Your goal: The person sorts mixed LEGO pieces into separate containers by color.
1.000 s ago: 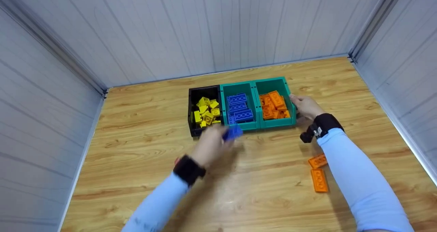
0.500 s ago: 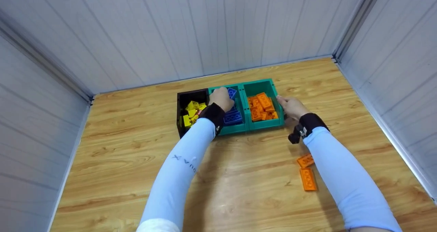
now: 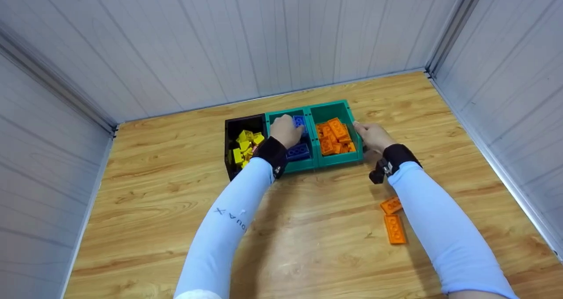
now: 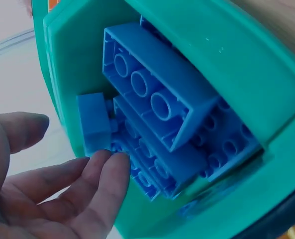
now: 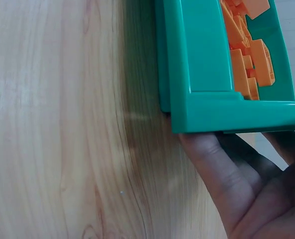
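Note:
My left hand (image 3: 286, 131) is inside the middle green bin (image 3: 313, 164). In the left wrist view its thumb stands apart from the fingers (image 4: 115, 174), whose tips are right at the blue bricks (image 4: 157, 84). Nothing shows between thumb and fingers. The bricks lie piled at angles, some with their hollow undersides showing. My right hand (image 3: 374, 137) rests against the outer side of the right-hand green bin (image 5: 202, 55), its thumb (image 5: 212, 159) touching the side wall. That bin holds orange bricks (image 3: 336, 136).
On the left, a black bin (image 3: 233, 173) with yellow bricks (image 3: 245, 143) adjoins the green ones. Two orange bricks (image 3: 395, 229) lie on the wooden table (image 3: 325, 246) beside my right forearm. Pale panel walls (image 3: 272, 35) stand behind and at both sides.
My left hand carried a blue brick from in front of the bins into the middle bin and now has its fingers apart there. My right hand stays at the right bin; the head view has shifted.

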`<state>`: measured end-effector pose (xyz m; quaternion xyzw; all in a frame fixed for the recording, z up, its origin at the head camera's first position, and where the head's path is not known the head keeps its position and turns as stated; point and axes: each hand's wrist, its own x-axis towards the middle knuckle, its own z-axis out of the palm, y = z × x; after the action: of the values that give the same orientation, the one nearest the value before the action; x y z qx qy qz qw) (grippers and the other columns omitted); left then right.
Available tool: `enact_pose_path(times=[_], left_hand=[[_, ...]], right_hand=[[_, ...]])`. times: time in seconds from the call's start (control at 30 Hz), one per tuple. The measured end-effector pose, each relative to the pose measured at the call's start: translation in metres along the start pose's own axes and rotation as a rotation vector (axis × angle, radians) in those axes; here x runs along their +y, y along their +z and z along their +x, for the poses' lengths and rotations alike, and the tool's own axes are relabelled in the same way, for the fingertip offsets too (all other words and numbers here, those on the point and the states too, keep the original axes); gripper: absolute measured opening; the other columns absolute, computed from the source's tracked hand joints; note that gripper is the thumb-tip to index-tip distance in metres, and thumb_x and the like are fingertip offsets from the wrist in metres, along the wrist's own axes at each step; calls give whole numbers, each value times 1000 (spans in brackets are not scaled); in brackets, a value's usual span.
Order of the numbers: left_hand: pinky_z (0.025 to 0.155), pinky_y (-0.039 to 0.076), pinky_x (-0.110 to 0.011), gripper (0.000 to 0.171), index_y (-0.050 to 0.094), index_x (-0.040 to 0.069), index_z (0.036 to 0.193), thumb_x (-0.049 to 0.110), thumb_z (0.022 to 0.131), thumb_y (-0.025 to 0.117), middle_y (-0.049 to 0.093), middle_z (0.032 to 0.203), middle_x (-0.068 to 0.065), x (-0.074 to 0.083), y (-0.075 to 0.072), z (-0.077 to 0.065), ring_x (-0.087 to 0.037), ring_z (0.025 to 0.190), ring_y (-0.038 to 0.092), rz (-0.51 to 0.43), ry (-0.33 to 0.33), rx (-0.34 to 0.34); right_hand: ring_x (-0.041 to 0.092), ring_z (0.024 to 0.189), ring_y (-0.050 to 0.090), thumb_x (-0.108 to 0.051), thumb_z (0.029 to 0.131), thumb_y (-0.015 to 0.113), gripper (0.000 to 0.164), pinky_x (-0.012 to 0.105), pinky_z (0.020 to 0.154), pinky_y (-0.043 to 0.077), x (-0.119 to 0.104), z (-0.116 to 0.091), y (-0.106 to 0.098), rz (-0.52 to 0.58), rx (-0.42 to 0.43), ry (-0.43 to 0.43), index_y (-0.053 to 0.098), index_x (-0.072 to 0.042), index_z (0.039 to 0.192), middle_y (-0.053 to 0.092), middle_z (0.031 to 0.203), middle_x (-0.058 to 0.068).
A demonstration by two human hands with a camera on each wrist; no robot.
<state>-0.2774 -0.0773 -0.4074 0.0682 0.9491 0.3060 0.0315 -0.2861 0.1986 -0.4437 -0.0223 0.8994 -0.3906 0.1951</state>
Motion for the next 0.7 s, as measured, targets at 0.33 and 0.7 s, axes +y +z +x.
enact_pose_path(times=[0.33, 0.7], left_hand=[[70, 50, -29, 23, 72, 8, 86, 23, 100, 61, 64, 81, -3, 41, 14, -54, -15, 72, 58, 87, 233, 64], [86, 47, -22, 24, 73, 15, 115, 27, 96, 65, 66, 111, 2, 73, 131, -141, -12, 98, 57, 286, 779, -226]], right_hand=[[41, 121, 52, -55, 105, 27, 71, 53, 102, 42, 0, -3, -2, -8, 1, -6, 29, -6, 155, 40, 149, 25], [41, 120, 53, -50, 106, 29, 66, 52, 99, 45, -3, -4, -3, -1, -9, -6, 31, -5, 154, 38, 151, 26]])
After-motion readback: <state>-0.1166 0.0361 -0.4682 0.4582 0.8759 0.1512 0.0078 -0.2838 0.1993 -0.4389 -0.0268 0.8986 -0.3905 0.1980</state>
